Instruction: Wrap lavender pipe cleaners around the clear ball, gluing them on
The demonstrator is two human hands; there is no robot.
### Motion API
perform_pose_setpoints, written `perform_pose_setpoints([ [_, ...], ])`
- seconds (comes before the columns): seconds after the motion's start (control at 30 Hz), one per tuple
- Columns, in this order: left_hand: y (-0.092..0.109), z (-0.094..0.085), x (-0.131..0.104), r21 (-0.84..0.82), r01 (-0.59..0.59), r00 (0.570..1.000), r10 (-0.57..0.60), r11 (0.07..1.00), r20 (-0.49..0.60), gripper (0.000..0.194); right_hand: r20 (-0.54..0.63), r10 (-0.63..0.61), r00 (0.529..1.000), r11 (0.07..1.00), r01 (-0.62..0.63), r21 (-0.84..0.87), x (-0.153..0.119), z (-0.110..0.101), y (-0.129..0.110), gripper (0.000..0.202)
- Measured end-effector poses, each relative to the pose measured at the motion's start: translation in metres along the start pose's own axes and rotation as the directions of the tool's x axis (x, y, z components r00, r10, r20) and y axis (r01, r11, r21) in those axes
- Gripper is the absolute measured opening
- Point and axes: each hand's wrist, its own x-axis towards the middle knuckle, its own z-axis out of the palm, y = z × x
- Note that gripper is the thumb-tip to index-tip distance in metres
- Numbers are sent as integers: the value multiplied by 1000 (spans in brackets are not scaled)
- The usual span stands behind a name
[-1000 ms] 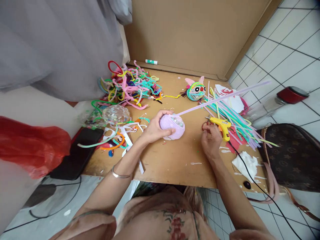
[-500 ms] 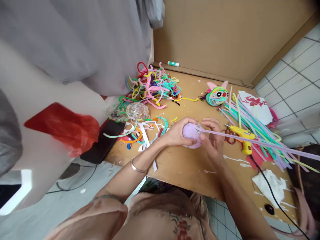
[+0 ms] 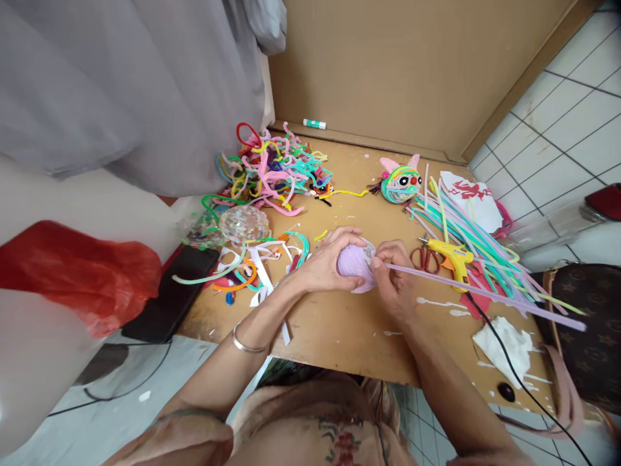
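A crumpled red plastic bag (image 3: 72, 275) sits at the far left, well apart from both hands, with a flat black slab (image 3: 169, 294) lying between it and the left forearm. Beyond the left fingers, a clear faceted plastic ball (image 3: 244, 223) rests on the brown cardboard work surface (image 3: 334, 330), and farther back lies a tangled heap of many-coloured pipe cleaners (image 3: 272, 168). Cut white and coloured strips (image 3: 252, 262) are scattered just left of the left wrist.

The left hand (image 3: 325, 262) is cupped around the round ball wrapped in lilac pipe cleaner (image 3: 353, 265), fingers curled over its top and thumb under it, so the ball sits between the 2 hands near the middle of the surface. The right hand (image 3: 395, 281) touches the ball's right side, its fingertips pinched closed on the long lilac pipe cleaner (image 3: 485, 294), which runs from the ball out to the right past the fingers.

Just right of the right fingers lie red-handled scissors (image 3: 425, 257) and a yellow glue gun (image 3: 451, 255) with a black cord (image 3: 514, 372). Beyond the fingers stands a finished striped ball face with pink ears (image 3: 400, 181), beside a spread bundle of straight pastel pipe cleaners (image 3: 475, 239). A crumpled white tissue (image 3: 504, 343) lies nearer, to the right of the forearm.
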Motion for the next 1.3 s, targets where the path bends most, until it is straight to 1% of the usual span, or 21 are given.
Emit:
perform_pose_setpoints([
  [0.13, 3, -3, -1, 30, 0, 1000, 0, 1000, 17, 60, -20, 11, 1000, 999, -11, -33, -2, 1, -1, 15],
  [0.3, 6, -4, -3, -12, -9, 999, 9, 1000, 36, 58, -4, 22, 1000, 996, -23, -84, -3, 0, -2, 15],
  [0.33, 7, -3, -4, -36, -5, 999, 7, 999, 38, 56, -7, 23, 1000, 996, -24, -81, -4, 0, -3, 15],
  [0.4, 6, -2, -5, -101, 12, 1000, -9, 995, 29, 43, -19, 26, 999, 997, -27, -74, -5, 1, -3, 16],
  [0.47, 6, 1, -6, -165, 38, 999, -40, 986, -12, 31, -29, 28, 999, 997, -30, -68, -8, 2, -2, 17],
  [0.5, 6, 3, -6, -187, 51, 998, -58, 981, -34, 29, -33, 29, 999, 997, -31, -65, -9, 4, -2, 17],
  [0.6, 6, 6, -6, -218, 76, 993, -95, 973, -75, 27, -55, 27, 998, 999, -30, -45, -12, 7, -1, 16],
  [0.73, 9, 6, -5, -276, 126, 985, -152, 953, -76, 24, -86, 51, 995, 998, -52, -18, -13, 9, -3, 17],
  [0.83, 10, 6, -3, -334, 150, 979, -187, 931, -81, 23, -79, 50, 996, 998, -52, -19, -13, 9, -4, 17],
  [0.93, 9, 7, -1, -360, 157, 975, -202, 920, -92, 22, -72, 30, 997, 999, -31, -19, -14, 9, -4, 16],
  [1.13, 9, 9, 1, -388, 199, 963, -253, 900, -94, 23, -51, 31, 998, 999, -33, -29, -15, 9, -3, 14],
  [1.3, 8, 8, -1, -406, 183, 963, -246, 896, -110, 23, -52, 35, 998, 999, -37, -20, -16, 10, -4, 14],
])
